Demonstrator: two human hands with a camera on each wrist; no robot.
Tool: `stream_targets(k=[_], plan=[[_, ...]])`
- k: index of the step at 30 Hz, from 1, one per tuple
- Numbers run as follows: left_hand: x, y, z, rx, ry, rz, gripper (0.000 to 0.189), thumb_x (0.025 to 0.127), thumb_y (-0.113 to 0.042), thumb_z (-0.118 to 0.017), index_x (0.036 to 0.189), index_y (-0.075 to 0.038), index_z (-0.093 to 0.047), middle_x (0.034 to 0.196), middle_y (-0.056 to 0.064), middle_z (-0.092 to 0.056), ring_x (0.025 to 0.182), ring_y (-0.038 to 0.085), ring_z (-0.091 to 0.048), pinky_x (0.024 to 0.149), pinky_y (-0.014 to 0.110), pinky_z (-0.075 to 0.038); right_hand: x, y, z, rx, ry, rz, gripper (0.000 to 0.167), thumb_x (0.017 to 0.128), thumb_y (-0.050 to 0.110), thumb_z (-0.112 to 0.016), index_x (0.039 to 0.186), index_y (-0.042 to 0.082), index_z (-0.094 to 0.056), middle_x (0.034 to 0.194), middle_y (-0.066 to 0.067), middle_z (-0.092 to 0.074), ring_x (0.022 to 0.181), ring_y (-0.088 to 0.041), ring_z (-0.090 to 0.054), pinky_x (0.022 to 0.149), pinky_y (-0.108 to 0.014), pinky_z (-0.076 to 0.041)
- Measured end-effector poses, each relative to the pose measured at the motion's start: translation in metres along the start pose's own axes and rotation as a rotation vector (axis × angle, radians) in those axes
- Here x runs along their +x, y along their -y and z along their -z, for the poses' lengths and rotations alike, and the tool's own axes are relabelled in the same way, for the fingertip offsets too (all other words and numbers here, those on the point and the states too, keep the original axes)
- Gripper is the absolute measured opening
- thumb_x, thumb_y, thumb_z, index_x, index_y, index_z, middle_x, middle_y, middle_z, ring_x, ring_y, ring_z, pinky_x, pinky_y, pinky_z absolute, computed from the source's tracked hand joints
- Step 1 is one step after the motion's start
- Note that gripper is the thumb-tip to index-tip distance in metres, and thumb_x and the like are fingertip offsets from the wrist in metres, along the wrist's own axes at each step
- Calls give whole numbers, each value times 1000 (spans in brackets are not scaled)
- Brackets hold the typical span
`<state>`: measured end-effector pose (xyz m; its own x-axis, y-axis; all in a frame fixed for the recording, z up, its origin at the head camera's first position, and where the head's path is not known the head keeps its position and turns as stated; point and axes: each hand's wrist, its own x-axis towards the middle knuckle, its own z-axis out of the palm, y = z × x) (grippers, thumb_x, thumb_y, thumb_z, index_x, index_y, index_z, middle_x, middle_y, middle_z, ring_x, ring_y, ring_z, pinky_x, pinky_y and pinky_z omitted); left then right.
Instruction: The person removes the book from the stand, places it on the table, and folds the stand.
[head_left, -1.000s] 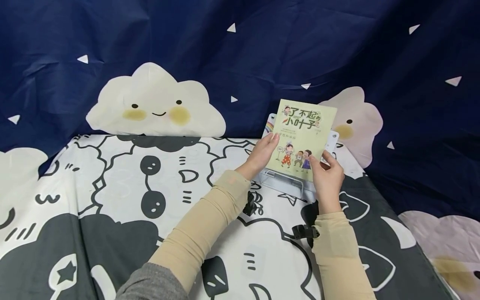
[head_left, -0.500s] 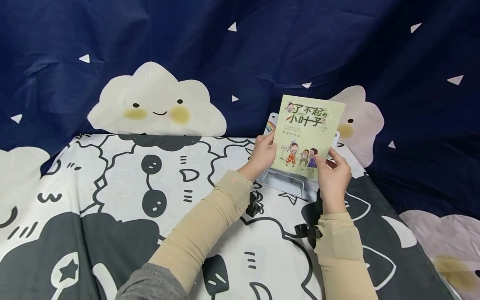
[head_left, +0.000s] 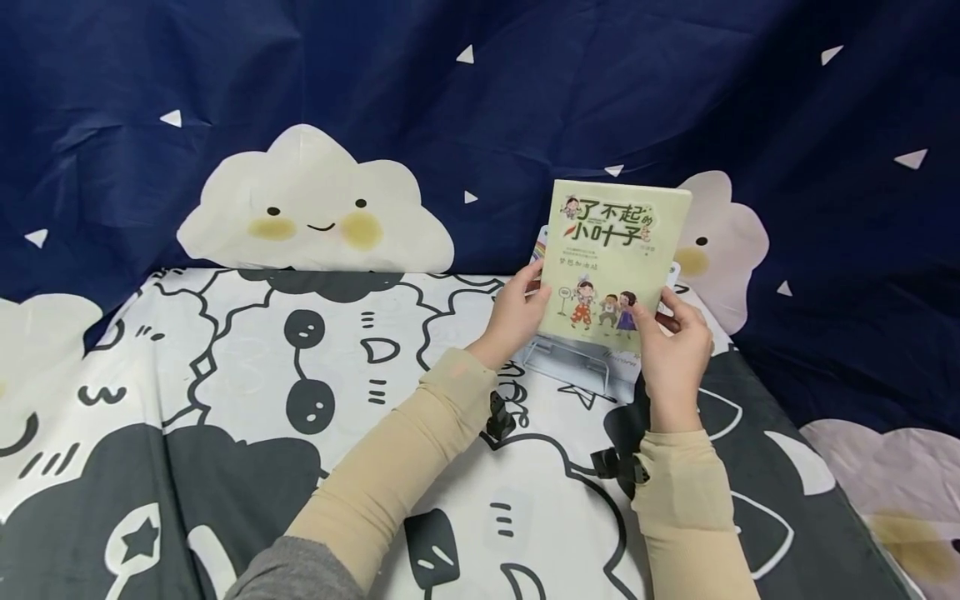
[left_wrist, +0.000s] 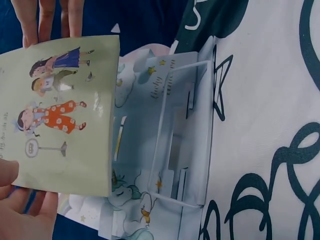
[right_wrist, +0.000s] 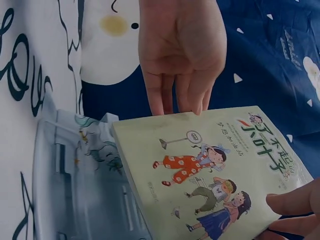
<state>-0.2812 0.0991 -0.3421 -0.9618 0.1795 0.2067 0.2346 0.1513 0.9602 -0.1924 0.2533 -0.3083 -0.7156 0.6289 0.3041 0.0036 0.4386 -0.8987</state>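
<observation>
A pale green paperback book (head_left: 607, 258), with cartoon children and dark lettering on its cover, is held between both hands. On its left edge my left hand (head_left: 513, 312) grips it, thumb (left_wrist: 9, 172) over the front and fingers behind. My right hand (head_left: 677, 358) pinches the lower right edge, its thumb resting on the cover. Behind and below the book leans a light blue book stand (left_wrist: 137, 90) printed with a unicorn and stars. The stand's wire page holder (left_wrist: 162, 120) shows beneath the book's lower edge, which is raised off the ledge (left_wrist: 204, 130). The book hides most of the backplate.
The stand sits near the far right of a table covered by a black-and-white cartoon cloth (head_left: 360, 333). Close behind hangs a dark blue curtain (head_left: 510, 100) with clouds and white triangles. Dark wrist straps (head_left: 618, 465) are on both forearms.
Both hands have lifted the book higher, shifting it a little to the right and then slightly back left. More of the stand's lower part now shows; the stand has stayed in place.
</observation>
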Motion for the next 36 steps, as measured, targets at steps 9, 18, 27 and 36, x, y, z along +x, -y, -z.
stream_targets(k=[9,18,27,36], plan=[[-10,4,22,-69,-28,-96,43,97,-17,-64,139,-13,-57,129,7,-67,105,21,-68,82,22,-55,-5,10,5,-18,18,7,45,89,14,-74,133,8,-64,127,-9,-60,98,-9,-58,76,-11,-49],[-31,8,38,-138,-5,-32,44,95,-17,-68,138,-10,-59,126,11,-68,97,21,-68,79,21,-57,-13,13,5,-16,74,69,42,89,13,-74,130,4,-65,128,-12,-64,92,-6,-57,66,-5,-44],[-52,9,59,-182,11,-32,41,98,-7,-61,139,-3,-54,124,19,-67,100,29,-70,82,28,-59,-18,10,-3,-76,187,90,41,88,19,-77,125,5,-68,128,-11,-66,87,-6,-58,65,-12,-43],[-72,13,87,-255,-25,24,42,97,-3,-59,139,1,-53,126,22,-66,92,17,-71,77,25,-59,-27,11,-15,14,317,68,38,86,12,-78,120,0,-65,125,-9,-62,92,-8,-56,68,-11,-47]])
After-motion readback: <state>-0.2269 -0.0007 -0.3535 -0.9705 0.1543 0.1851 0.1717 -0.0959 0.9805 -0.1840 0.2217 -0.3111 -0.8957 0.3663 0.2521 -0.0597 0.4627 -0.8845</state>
